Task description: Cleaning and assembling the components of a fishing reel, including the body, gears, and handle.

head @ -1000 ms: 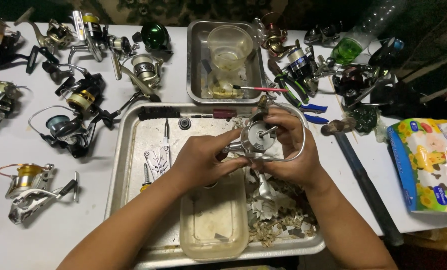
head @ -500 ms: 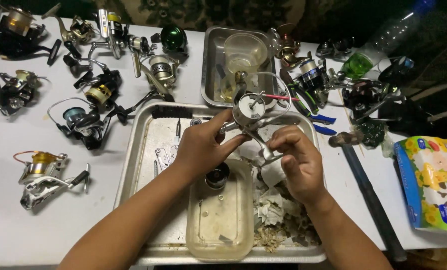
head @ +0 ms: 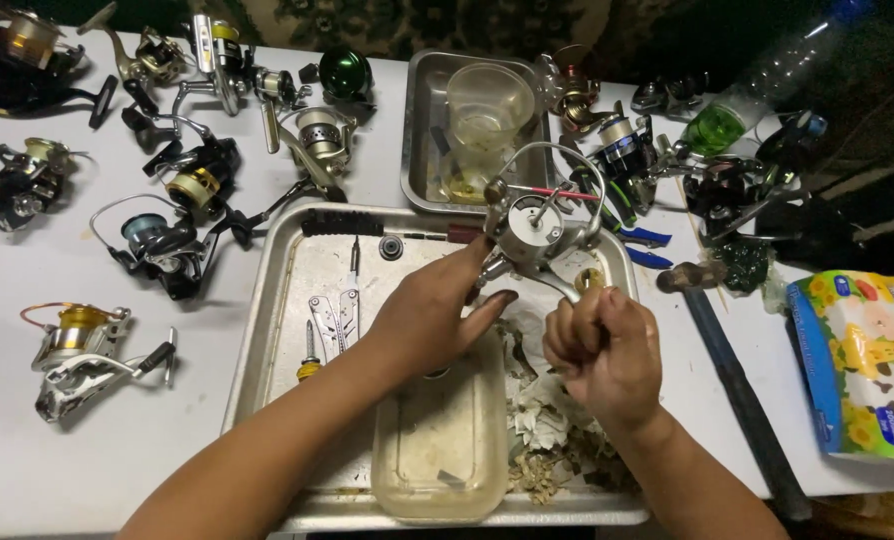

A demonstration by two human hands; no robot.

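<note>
Silver spinning reel (head: 537, 232) held just above the far right part of a large metal tray (head: 267, 300) — the left hand (head: 437, 315) props it from below and to the left, fingers closed around the reel's foot and body, thumb stretched toward the crank arm. The right hand (head: 602, 345) sits nearer and to the right, curled into a fist around the handle knob (head: 591, 280), whose pale tip pokes out above the fingers. From that fist the crank runs up and left into the reel body; the wire bail arches over the far side of the reel, which is tilted, rotor facing away from the person.

Directly below the hands lie a clear plastic tub (head: 437, 440) and a heap of torn paper scraps (head: 552, 420); a folding multi-tool (head: 332, 315) and a small yellow-handled screwdriver (head: 309, 365) rest in the tray's left half.

Beyond the tray stands a smaller steel pan (head: 417, 150) holding a clear cup (head: 489, 105). More reels crowd the white table (head: 27, 470) at left and along the far edge — among them a gold-spooled reel (head: 77, 345) lying near left. A hammer (head: 737, 370) lies to the right, beside a colourful tissue pack (head: 857, 360).
</note>
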